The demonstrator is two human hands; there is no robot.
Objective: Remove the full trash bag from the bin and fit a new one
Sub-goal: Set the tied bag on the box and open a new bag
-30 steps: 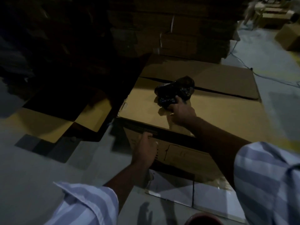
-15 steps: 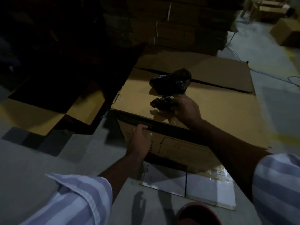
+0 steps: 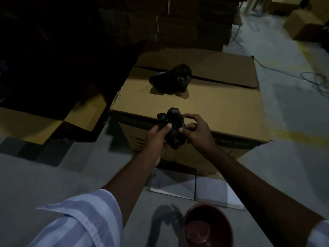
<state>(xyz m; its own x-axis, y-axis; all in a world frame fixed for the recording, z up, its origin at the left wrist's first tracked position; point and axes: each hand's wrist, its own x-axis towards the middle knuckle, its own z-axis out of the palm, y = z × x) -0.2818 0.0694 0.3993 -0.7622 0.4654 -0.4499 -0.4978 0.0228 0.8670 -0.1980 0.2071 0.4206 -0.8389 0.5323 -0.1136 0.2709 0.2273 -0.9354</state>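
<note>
A crumpled black trash bag is held in front of the near edge of a large cardboard box. My left hand pinches its left side with thumb and fingers. My right hand pinches its right side, the index finger raised. A bigger wad of black bags lies on top of the box near the flap seam. A dark red round bin stands open on the floor at the bottom, with no bag visible in it.
Stacked cardboard boxes rise behind the big box. Flattened cardboard lies on the floor to the left, a white sheet under the box front. Cables trail at the right. The scene is dim.
My right hand drew one small black bag off the wad toward me. My left hand left the box's front edge and took hold of the bag too. The bin came into view.
</note>
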